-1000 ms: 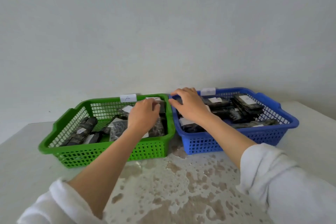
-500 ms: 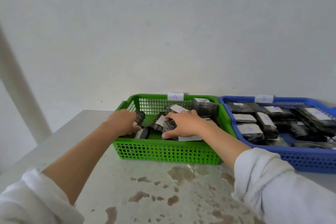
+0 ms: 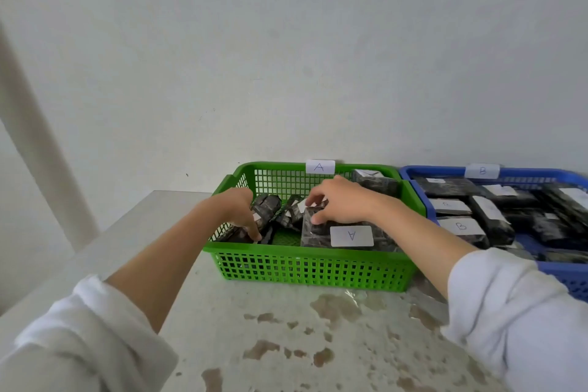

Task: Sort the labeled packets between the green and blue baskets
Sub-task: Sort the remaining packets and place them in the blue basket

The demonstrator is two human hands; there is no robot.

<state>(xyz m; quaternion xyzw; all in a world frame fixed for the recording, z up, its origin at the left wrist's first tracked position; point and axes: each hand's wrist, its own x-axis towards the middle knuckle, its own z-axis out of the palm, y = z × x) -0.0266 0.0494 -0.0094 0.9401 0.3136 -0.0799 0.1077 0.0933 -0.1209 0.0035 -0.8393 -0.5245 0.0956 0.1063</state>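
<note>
On the desk: a green basket (image 3: 305, 267) sits in the middle and a blue basket (image 3: 563, 277) sits just beside it on the right, their rims touching or nearly so.
Basket tags: the green one has a white tag with an A (image 3: 320, 167) on its back rim, and the blue one has a tag with a B (image 3: 482, 171).
Packets in green: a few dark packets lie in a loose heap, and one big packet with an A label (image 3: 351, 236) lies flat at the front right.
Packets in blue: many dark packets lie side by side, and one near the front shows a B label (image 3: 460, 226).
Left hand (image 3: 237, 212): it is down inside the green basket on the left side, fingers curled around a dark rolled packet (image 3: 265, 208), so it looks like it is holding that one.
Right hand (image 3: 337, 200): it rests on the top edge of the A packet, fingers bent and pinching lightly; I cannot tell if it has a real grip.
Step now: I think the person is digging through the green basket to check each label.
Next move: I think it calls for turning the rolled packet so its letter shows, since its label is too small to read here.
After that: a B packet should go over to the blue basket, and an A packet should stay.
</note>
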